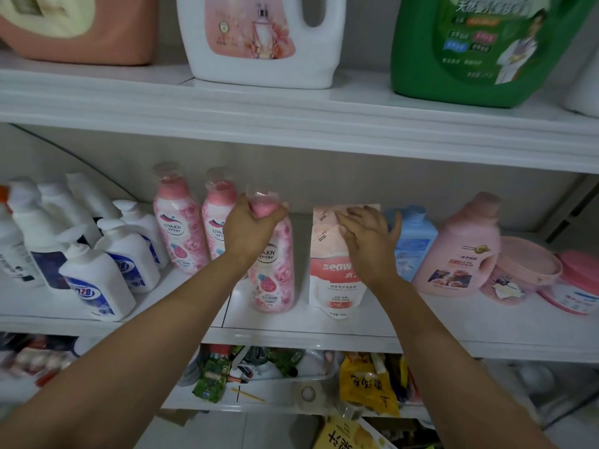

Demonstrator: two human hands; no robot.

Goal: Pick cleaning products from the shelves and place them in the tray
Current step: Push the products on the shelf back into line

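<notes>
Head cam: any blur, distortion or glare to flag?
Head view: dim, flat light, no hard glare; wide-angle bends the upper shelf edge toward the corners; green jug label and far-left white bottles smeared; left hand gripping the pink bottle reads fairly sharp.

Glossy plastic bottle (pixel 274 273); matt pouch (pixel 334 273); smooth shelf (pixel 291 322)

A pink bottle (pixel 180 231) reads "UYAJOY"; the pink pouch (pixel 330 280) shows "seaw", rest hidden.
</notes>
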